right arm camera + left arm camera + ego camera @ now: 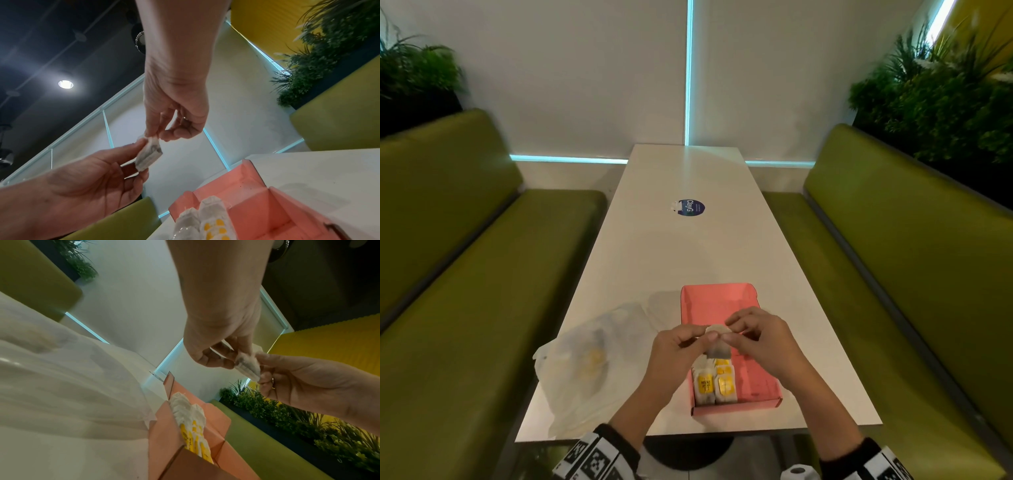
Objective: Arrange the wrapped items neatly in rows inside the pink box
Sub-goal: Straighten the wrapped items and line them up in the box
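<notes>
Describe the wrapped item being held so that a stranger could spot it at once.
On the white table an open pink box lies near the front edge. Above it, the left hand and right hand pinch one wrapped item. Its neighbours lie in rows inside the box.

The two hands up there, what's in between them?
A small wrapped item, pinched by the left hand and the right hand, above the pink box. The head view shows it best.
</notes>
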`<state>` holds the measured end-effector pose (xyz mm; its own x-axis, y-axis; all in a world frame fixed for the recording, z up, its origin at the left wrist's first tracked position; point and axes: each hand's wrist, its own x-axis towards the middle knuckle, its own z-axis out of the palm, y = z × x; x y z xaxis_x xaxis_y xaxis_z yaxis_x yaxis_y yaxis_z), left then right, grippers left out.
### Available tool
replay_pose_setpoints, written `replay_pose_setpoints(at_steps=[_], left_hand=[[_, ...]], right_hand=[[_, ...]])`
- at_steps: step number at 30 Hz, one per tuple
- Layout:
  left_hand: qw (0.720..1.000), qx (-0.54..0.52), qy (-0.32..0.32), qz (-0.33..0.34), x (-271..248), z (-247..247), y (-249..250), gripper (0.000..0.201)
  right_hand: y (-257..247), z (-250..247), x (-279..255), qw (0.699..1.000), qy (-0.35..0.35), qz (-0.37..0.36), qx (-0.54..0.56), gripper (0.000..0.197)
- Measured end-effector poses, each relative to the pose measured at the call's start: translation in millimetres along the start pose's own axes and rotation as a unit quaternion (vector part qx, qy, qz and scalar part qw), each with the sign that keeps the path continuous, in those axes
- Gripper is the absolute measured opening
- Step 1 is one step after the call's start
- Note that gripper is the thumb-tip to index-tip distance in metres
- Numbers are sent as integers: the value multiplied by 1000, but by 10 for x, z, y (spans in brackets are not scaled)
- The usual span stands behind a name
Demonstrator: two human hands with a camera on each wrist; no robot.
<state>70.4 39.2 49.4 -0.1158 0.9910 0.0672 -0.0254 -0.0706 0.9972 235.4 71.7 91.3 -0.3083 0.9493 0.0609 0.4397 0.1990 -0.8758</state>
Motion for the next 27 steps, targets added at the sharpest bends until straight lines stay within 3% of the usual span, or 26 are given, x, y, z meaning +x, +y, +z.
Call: replay_pose_setpoints(at_steps=[5, 9, 13, 17, 23, 27], left_hand=[[999, 18, 30, 5, 6, -35, 12, 14], [990, 112, 51, 72, 1, -62, 22, 22], [968, 176, 97, 149, -1, -61, -26, 23], [951, 201, 107, 208, -12, -25, -60, 11], [935, 211, 87, 271, -25, 1, -90, 25], [935, 171, 69, 302, -44, 24, -70, 18]], right_hand=[[-62, -61, -28, 993, 12, 10, 114, 12], [-122, -110, -57, 988, -44, 31, 145, 19], [-142, -55, -45, 999, -43, 26, -13, 29], [-82, 32, 12, 979, -26, 19, -201, 23], [-59, 88, 15, 966, -26, 23, -256, 23], [-58, 118, 7, 961, -60, 11, -271, 25]])
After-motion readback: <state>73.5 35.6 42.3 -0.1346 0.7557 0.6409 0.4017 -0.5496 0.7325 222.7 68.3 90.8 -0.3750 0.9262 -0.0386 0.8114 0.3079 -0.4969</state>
